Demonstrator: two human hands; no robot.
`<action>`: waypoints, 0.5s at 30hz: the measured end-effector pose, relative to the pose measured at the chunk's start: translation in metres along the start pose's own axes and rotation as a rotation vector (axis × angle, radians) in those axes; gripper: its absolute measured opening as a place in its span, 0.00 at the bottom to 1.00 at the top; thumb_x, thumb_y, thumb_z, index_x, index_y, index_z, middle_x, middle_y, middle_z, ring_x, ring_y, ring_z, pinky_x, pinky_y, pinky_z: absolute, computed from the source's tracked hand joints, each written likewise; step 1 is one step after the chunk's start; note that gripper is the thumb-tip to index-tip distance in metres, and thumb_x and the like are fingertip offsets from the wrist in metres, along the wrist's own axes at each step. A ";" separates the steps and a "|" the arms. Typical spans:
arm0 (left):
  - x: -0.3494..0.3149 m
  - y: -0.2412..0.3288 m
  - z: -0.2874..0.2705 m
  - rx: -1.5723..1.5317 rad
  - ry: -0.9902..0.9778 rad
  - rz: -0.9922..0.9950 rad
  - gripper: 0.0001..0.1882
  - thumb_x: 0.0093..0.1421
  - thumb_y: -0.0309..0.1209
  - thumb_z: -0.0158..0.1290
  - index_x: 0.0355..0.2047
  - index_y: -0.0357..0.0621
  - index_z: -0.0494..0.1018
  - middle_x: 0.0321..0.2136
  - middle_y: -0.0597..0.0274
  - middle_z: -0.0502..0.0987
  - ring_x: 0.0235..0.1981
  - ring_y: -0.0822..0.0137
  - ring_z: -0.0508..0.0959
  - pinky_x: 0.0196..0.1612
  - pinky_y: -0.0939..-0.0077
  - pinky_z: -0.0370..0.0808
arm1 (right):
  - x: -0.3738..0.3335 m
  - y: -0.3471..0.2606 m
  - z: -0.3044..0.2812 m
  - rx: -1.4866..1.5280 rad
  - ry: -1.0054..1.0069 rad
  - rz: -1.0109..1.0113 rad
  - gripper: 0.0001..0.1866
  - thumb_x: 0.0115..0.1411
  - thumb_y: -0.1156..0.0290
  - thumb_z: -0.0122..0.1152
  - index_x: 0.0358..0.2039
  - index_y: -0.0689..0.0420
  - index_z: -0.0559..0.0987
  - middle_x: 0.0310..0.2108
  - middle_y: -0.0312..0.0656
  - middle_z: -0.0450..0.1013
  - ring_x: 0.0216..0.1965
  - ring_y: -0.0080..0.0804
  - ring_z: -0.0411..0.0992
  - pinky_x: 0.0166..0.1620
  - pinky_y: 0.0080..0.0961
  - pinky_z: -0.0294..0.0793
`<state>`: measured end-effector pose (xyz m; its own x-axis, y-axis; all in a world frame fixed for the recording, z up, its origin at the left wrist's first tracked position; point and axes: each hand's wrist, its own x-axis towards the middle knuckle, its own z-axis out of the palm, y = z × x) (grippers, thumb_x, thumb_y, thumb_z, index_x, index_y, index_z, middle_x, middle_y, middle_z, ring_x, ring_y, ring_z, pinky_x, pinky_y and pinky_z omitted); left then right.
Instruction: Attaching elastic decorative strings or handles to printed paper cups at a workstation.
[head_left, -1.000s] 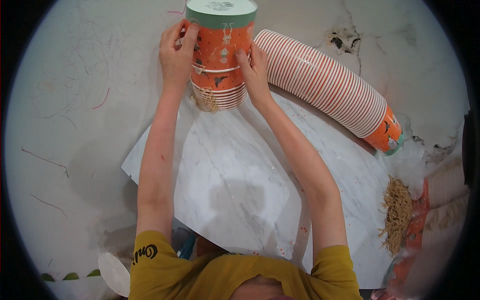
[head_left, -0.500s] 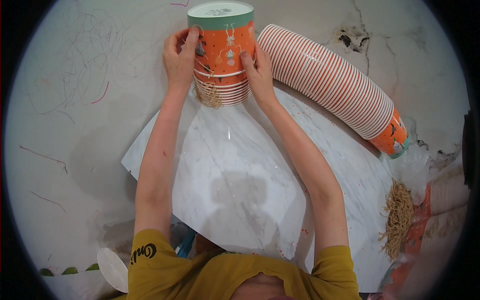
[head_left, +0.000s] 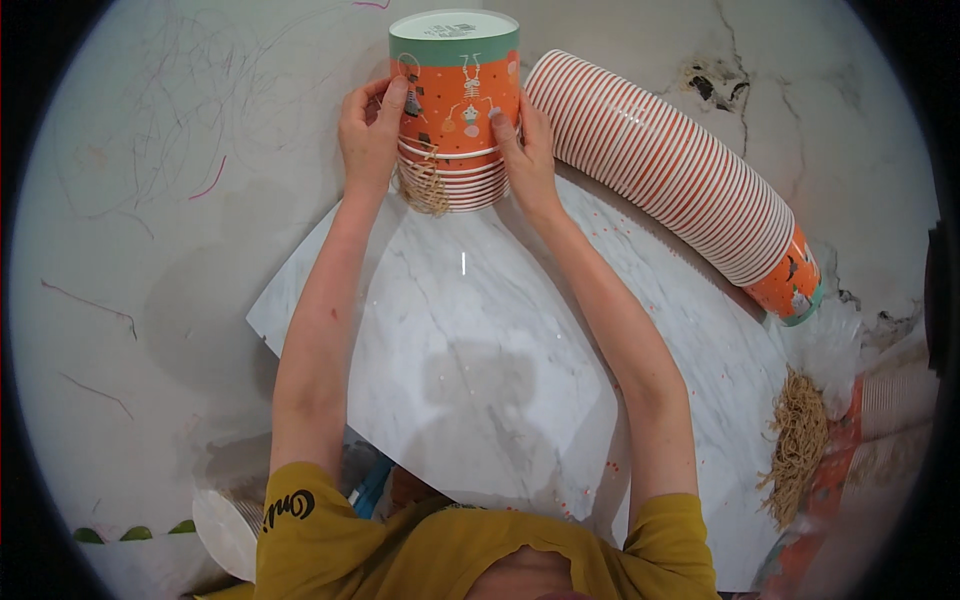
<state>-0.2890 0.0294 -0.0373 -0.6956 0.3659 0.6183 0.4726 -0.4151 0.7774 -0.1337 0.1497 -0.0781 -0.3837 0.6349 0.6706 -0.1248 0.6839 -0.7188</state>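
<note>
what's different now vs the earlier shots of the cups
The upper orange cup has slid down over the short stack beneath, narrowing the orange strip between their rims. Nothing was taken or let go: the left hand and right hand both keep hold of it. The long row of cups and tan strand bundle lie as before; the view drifted slightly.

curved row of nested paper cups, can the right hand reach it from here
Likely yes: the right hand is close beside the row of nested paper cups with nothing visible between, though it would probably have to let go of the upturned paper cup stack.
</note>
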 end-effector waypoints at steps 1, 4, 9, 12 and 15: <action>0.000 -0.001 0.000 0.015 0.001 -0.003 0.24 0.62 0.45 0.60 0.44 0.33 0.76 0.42 0.58 0.76 0.40 0.70 0.76 0.46 0.76 0.73 | -0.001 0.001 0.001 0.000 0.010 -0.015 0.39 0.66 0.45 0.53 0.64 0.66 0.63 0.55 0.53 0.64 0.58 0.47 0.60 0.63 0.39 0.56; -0.001 -0.003 -0.001 0.026 -0.008 -0.010 0.24 0.62 0.46 0.59 0.44 0.33 0.76 0.43 0.57 0.76 0.41 0.69 0.76 0.47 0.74 0.73 | -0.004 0.001 0.001 -0.016 0.022 -0.022 0.39 0.66 0.45 0.53 0.64 0.65 0.63 0.56 0.53 0.64 0.58 0.47 0.60 0.64 0.39 0.55; 0.000 -0.016 -0.006 0.053 -0.010 0.038 0.25 0.62 0.48 0.58 0.44 0.34 0.76 0.43 0.56 0.76 0.42 0.67 0.76 0.49 0.72 0.72 | -0.007 0.002 0.002 -0.034 -0.001 -0.023 0.40 0.65 0.44 0.53 0.64 0.66 0.63 0.56 0.53 0.64 0.58 0.47 0.59 0.64 0.39 0.54; -0.001 -0.018 -0.006 0.055 -0.010 0.032 0.26 0.63 0.48 0.57 0.44 0.34 0.76 0.43 0.55 0.77 0.43 0.66 0.76 0.50 0.71 0.71 | -0.010 0.003 0.003 -0.086 0.013 -0.033 0.41 0.65 0.44 0.54 0.64 0.66 0.62 0.56 0.53 0.64 0.58 0.48 0.59 0.63 0.39 0.54; -0.004 -0.011 -0.003 0.046 -0.016 -0.006 0.26 0.63 0.48 0.57 0.44 0.33 0.76 0.42 0.55 0.77 0.42 0.68 0.76 0.48 0.72 0.72 | -0.013 0.002 0.003 -0.106 0.034 -0.026 0.41 0.65 0.44 0.55 0.65 0.66 0.62 0.57 0.53 0.64 0.57 0.48 0.59 0.63 0.40 0.54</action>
<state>-0.2927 0.0303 -0.0488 -0.6902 0.3813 0.6151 0.4932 -0.3742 0.7853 -0.1321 0.1419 -0.0884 -0.3502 0.6268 0.6960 -0.0363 0.7334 -0.6788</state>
